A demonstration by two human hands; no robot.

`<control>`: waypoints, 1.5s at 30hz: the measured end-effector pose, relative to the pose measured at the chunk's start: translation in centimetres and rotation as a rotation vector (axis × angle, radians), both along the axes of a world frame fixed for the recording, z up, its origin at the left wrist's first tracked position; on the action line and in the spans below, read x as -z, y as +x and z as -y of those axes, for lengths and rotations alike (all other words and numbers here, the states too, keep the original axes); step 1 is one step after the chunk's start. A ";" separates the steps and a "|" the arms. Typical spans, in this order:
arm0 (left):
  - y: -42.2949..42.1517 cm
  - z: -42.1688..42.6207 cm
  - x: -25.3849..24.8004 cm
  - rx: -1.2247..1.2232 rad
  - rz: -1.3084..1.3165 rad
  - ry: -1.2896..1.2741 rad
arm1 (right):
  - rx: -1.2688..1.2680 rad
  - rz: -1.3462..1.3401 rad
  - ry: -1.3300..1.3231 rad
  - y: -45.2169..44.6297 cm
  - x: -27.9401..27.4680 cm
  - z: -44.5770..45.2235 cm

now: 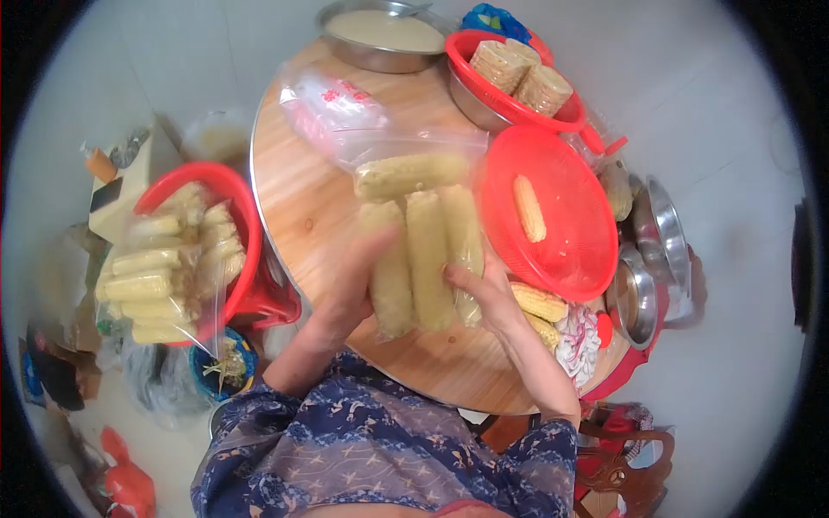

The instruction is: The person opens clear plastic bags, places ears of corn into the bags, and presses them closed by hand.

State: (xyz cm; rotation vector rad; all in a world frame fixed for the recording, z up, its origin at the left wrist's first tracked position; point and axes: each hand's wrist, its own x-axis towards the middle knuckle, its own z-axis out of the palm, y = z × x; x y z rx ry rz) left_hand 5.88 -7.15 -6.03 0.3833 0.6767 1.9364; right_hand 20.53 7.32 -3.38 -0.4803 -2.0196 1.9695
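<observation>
At left, a red basin (252, 207) carries clear bags of corn cobs (148, 283). At centre, over the round wood-topped table (298, 190), the left hand (347, 283) grips one side of a clear zip bag (420, 237) containing four corn cobs: three lengthwise, one crosswise near the zip edge. The right hand (490, 292) grips the opposite side, thumb forward. Zip closure could not be determined. At right, a red colander (572, 186) holds one husked cob (529, 209). Step in hand, as judged: settling the packed cobs. The next move would call for one hand bearing the weight, freeing the other for the zip
</observation>
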 end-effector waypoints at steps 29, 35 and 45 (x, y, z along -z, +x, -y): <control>-0.9 3.1 2.7 -0.585 -1.477 -0.494 | -0.026 0.222 1.370 1.4 1.2 1.8; -1.6 0.6 4.2 -0.583 -1.932 -0.475 | -0.009 0.422 1.175 -0.9 1.0 0.3; 1.5 6.8 4.3 -0.137 -0.551 -0.706 | 0.095 0.235 0.236 3.3 4.2 -1.5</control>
